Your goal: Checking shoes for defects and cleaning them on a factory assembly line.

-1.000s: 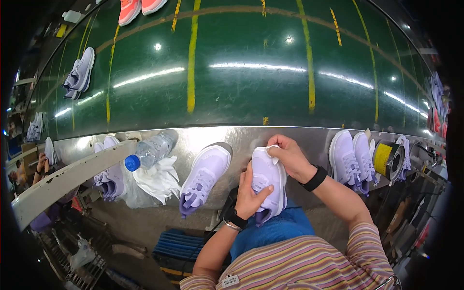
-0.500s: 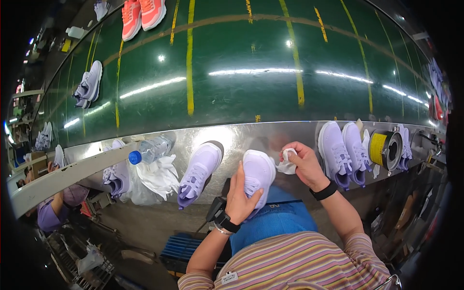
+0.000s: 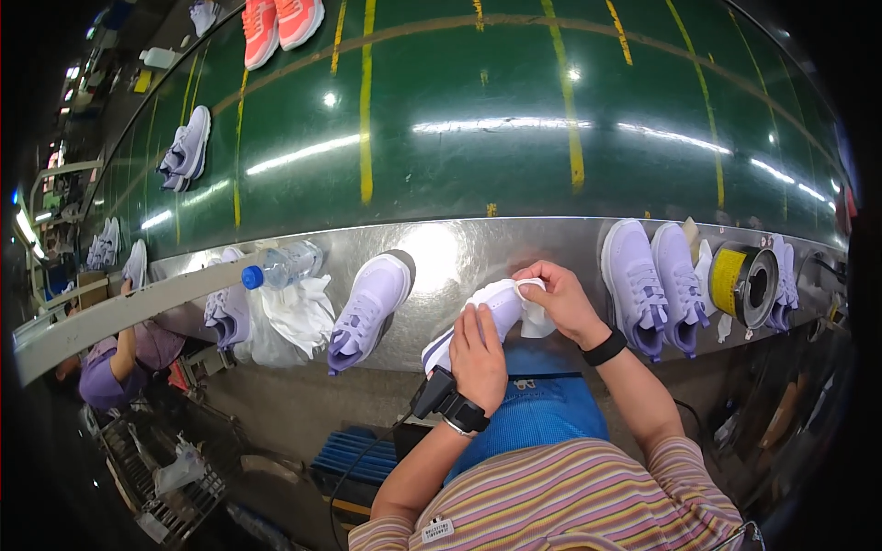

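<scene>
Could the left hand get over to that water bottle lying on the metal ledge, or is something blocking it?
Probably yes, but not at once. The left hand is gripping the white shoe, and another shoe and a white cloth lie between it and the bottle. Both are low, so reaching over them looks possible.

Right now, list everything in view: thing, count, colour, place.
White-lavender sneaker in hand: one, above metal ledge.
White cloth wad: one, in right hand, against that sneaker.
Lavender sneaker: one, ledge, left of hands.
Lavender sneaker pair: two, ledge, right.
Yellow tape roll: one, far right.
Clear blue-capped bottle: one, ledge, left.
White rags: pile, under bottle.
Coral sneaker pair: two, green conveyor belt, top.
Lavender pair: two, belt, left.
Left hand: grips sneaker.
Right hand: holds cloth.
</scene>
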A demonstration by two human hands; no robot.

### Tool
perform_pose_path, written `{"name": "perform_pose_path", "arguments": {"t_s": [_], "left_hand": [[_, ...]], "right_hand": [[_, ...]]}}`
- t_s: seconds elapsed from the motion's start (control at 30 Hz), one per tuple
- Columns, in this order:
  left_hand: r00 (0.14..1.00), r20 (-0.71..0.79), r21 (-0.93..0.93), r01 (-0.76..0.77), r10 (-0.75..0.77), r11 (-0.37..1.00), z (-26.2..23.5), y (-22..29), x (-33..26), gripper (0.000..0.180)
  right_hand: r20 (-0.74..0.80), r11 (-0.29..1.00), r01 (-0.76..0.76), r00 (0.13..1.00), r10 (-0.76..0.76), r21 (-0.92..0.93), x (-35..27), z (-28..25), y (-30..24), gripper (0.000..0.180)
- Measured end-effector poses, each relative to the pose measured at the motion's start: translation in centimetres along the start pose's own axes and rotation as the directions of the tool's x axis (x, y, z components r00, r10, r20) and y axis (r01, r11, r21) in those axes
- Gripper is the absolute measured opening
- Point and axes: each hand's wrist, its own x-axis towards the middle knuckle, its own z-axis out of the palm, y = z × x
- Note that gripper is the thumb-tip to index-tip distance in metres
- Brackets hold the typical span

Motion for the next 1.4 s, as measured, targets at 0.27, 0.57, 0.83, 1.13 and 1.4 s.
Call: {"name": "perform_pose_path", "arguments": {"t_s": [0.27, 0.57, 0.83, 1.13, 1.4], "left_hand": [[0.994, -0.108, 0.034, -0.006, 0.01, 0.999, 0.6, 0.2, -0.3, 0.054], [0.984, -0.173, -0.215, -0.089, 0.052, 0.972, 0.2, -0.7, -0.9, 0.048], [0.985, -0.103, -0.372, -0.17, 0.141, 0.913, -1.1, -1.8, -1.7, 0.047], [0.953, -0.219, -0.481, -0.292, 0.209, 0.827, -5.8, -8.7, -2.8, 0.052], [0.982, 0.162, -0.581, 0.019, 0.094, 0.814, -4.5, -26.3, -1.5, 0.063]], "right_hand": [[-0.322, 0.909, 0.117, 0.911, -0.259, -0.401, 1.3, -1.7, -1.7, 0.008], [-0.328, 0.839, 0.134, 0.879, -0.347, -0.528, -0.6, -0.8, -2.2, 0.011], [-0.19, 0.566, 0.147, 0.849, -0.493, -0.811, -0.6, -2.4, -1.0, 0.023], [-0.225, 0.927, -0.103, 0.974, 0.021, -0.36, -8.6, 5.6, 1.2, 0.061], [-0.377, 0.832, -0.031, 0.9, -0.218, -0.554, -6.4, 12.5, 10.1, 0.076]]}}
